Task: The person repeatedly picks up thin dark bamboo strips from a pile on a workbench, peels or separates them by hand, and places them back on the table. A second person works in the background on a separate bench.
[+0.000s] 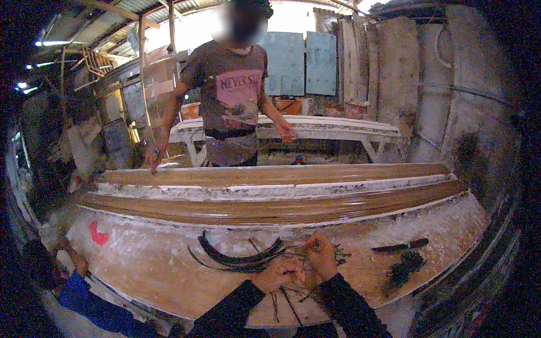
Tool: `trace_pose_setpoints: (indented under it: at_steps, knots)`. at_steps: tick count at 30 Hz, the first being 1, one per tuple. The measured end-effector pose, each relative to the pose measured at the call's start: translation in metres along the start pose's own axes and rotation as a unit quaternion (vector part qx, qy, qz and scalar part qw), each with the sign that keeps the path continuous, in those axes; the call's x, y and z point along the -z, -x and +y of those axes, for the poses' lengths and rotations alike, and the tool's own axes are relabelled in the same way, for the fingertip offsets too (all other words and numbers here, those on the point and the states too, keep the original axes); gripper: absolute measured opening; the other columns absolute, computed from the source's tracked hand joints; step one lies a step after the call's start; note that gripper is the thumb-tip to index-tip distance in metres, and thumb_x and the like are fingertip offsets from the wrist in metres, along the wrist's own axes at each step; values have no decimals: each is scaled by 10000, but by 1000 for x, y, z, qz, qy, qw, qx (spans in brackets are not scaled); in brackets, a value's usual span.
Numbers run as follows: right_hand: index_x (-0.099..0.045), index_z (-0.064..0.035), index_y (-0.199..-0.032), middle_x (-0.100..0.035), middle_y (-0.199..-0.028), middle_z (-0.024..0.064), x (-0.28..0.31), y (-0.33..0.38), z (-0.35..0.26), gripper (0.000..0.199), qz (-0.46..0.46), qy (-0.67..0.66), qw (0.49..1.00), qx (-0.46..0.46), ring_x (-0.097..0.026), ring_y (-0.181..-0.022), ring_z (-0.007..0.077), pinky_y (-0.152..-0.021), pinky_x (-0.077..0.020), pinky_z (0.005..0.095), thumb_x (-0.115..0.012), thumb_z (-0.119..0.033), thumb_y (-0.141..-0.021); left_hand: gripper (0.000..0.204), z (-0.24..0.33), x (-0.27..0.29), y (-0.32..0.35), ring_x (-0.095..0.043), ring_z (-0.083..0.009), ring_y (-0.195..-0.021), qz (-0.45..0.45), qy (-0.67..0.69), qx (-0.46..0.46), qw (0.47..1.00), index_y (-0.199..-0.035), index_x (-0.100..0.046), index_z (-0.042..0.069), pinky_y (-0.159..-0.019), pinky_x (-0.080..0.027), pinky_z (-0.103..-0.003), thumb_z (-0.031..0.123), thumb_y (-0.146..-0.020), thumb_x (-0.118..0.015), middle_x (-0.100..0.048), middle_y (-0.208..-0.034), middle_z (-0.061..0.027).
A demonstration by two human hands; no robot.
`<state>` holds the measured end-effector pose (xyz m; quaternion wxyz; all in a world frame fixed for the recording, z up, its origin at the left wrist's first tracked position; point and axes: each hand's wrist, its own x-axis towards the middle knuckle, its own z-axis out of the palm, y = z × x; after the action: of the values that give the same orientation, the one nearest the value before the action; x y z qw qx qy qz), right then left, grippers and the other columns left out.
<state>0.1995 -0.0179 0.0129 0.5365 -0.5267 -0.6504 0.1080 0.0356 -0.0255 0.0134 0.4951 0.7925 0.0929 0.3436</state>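
Powdery wooden tabletop (141, 270); black strips (234, 262) curve beside fingers (292, 268).

Corrugated roof (115, 27), wooden posts (141, 65), bright daylight (290, 21) behind. Pale blue panels (282, 63) at back, weathered grey sheets (397, 65) on right. Long white bench (344, 129) beyond dusty wooden counter (155, 281).

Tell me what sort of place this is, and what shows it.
Probably a rough workshop, perhaps for casting: two long, glossy brown strips edged in white lie along a white-smeared brown worktable; a long, white-topped bench stands behind, under a corrugated roof.
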Motion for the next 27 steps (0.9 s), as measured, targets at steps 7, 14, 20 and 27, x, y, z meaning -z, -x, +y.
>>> trace_pose_setpoints:
  at_steps: [7,14,20,27]
  knots:
    - [-562,-52,-851,-524,-697,21,-8,3,11,90,21,-58,997,-35,-463,-633,112,-593,-399,236,-560,-94,-771,62,-12,-2,10,-478,-125,-738,47,244,178,952,-731,-543,56,-682,-397,-264,98,-732,-589,-452,-763,14]
    - [-602,-56,-908,-589,-847,51,9,-5,-11,163,-23,-112,987,-111,-522,-734,126,-689,-426,258,-579,-74,-748,158,-8,21,10,-469,-120,-794,241,41,72,967,-746,-550,56,-726,-380,-242,177,-712,-647,-478,-789,0]
    - [-598,-40,-816,-560,-925,39,13,-2,-12,115,-139,-242,958,-67,-519,-826,134,-780,-394,264,-636,-75,-714,152,0,46,18,-525,-142,-723,414,76,179,889,-761,-629,49,-690,-405,-244,155,-666,-681,-567,-744,-37]
    - [-591,-41,-778,-531,-972,59,15,3,-24,196,-262,-417,860,-133,-498,-899,145,-800,-395,310,-598,-237,-768,130,-1,44,15,-534,-135,-653,480,-120,157,855,-704,-638,43,-638,-418,-249,148,-646,-686,-586,-703,-46]
